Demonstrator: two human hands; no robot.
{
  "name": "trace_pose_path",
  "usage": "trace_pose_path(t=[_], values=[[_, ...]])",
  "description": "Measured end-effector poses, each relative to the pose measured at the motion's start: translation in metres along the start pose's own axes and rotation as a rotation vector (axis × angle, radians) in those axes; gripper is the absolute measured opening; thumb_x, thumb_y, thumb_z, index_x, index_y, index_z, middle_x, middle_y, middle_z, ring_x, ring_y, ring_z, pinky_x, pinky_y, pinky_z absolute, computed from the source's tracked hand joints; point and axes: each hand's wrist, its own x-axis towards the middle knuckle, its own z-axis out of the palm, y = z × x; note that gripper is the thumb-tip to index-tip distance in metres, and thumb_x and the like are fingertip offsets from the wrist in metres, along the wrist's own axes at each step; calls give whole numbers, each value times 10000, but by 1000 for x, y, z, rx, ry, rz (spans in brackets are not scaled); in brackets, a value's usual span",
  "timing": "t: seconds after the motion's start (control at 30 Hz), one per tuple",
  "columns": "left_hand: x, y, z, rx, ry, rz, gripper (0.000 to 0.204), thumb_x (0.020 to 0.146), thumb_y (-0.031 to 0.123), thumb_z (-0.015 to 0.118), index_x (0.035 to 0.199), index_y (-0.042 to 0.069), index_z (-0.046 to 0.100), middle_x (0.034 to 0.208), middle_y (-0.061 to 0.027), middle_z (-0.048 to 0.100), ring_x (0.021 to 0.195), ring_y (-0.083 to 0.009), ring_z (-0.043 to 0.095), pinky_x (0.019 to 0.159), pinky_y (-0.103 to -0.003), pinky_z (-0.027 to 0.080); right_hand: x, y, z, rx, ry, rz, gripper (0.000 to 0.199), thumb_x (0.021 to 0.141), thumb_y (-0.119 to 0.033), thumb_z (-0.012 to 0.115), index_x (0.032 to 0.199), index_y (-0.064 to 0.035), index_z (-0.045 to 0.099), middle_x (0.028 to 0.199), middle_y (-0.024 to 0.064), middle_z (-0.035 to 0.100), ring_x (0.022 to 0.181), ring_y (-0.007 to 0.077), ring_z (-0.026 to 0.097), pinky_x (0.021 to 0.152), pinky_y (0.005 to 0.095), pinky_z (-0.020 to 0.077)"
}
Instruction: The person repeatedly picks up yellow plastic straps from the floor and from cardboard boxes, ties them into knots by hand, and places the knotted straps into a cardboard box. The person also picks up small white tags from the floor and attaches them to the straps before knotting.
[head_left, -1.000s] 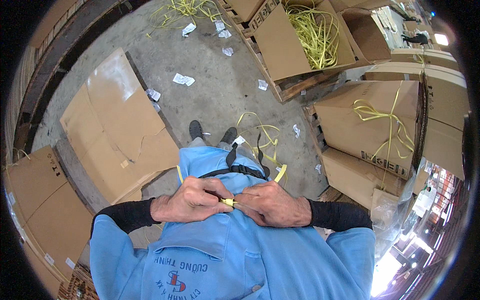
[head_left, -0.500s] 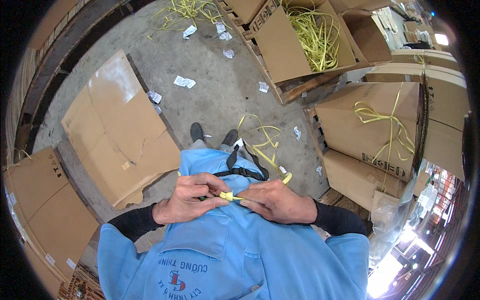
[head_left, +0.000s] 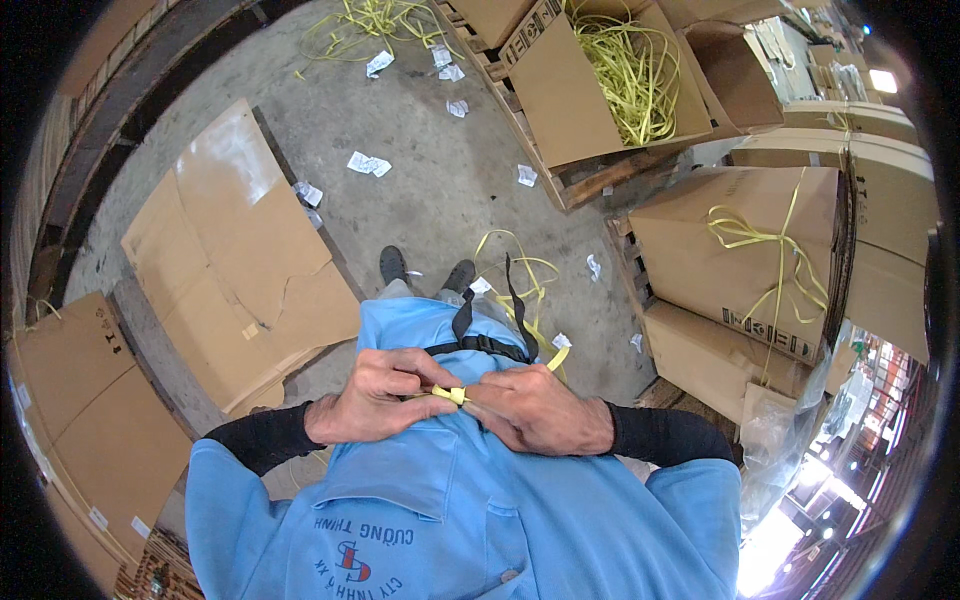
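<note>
Both hands meet in front of my blue jacket at a knot in a yellow strap (head_left: pixel 457 395). My left hand (head_left: pixel 385 393) pinches the strap on the left side of the knot between thumb and fingers. From the right, my right hand (head_left: pixel 540 408) grips the strap, its fingertips almost touching the left ones. A tail of yellow strap (head_left: pixel 558 358) sticks out behind the right hand, with a small white tag near it. More loose strap (head_left: pixel 500 240) trails on the floor beyond my shoes. A black buckled belt (head_left: pixel 485 345) crosses my waist.
A flattened cardboard sheet (head_left: pixel 235 255) lies on the concrete floor at left. A carton of tangled yellow strap (head_left: pixel 630 85) stands on a pallet at the far right. Strapped cartons (head_left: pixel 735 240) are stacked at right; cardboard (head_left: pixel 100 430) stands at left. Scraps of paper (head_left: pixel 370 163) litter the floor.
My right hand has moved left, closer to the knot and my left hand. The yellow strap tail behind it has shifted and shows less length. My left hand stays nearly in place.
</note>
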Motion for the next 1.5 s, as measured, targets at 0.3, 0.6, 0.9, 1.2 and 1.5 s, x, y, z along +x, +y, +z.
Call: trace_pose_path(t=[0.3, 0.6, 0.9, 1.2, 1.5], values=[[6, 2, 4, 32, 26, -22, 310, 769, -18, 812, 594, -42, 557, 990, -149, 727, 739, -177, 688, 611, -287, 563, -6, 6, -23, 42, -64, 75, 345, 775, -14, 652, 1117, -48, 631, 802, 112, 597, 734, 312, 624, 647, 408, 509], [3, 0, -4, -8, -19, 9, 322, 771, -17, 811, 578, -40, 555, 988, -157, 733, 792, -185, 703, 618, -285, 558, -2, 2, -5, 37, 5, 14, 328, 663, -29, 677, 976, -46, 580, 755, 90, 566, 695, 294, 608, 609, 406, 489], [10, -7, -5, 116, 45, 164, 349, 752, -11, 823, 582, -19, 519, 988, -150, 733, 814, -244, 708, 667, -327, 573, 10, 4, -8, 47, 39, 36, 153, 844, -106, 685, 949, -11, 627, 751, 137, 594, 702, 335, 623, 626, 428, 504], [6, -15, 1, 47, 39, 199, 304, 815, 47, 788, 631, -25, 557, 1004, -139, 726, 874, -280, 691, 731, -378, 557, 7, 2, -13, -1, 7, 70, 114, 874, -63, 681, 974, -7, 687, 769, 167, 646, 683, 348, 640, 598, 416, 507], [9, -6, -4, 177, 128, 339, 174, 857, 61, 749, 763, -38, 640, 996, -139, 717, 870, -290, 685, 722, -382, 563, 20, 1, -32, -55, -58, 143, 153, 887, -84, 690, 1014, -2, 712, 804, 166, 684, 698, 318, 671, 618, 360, 522]])
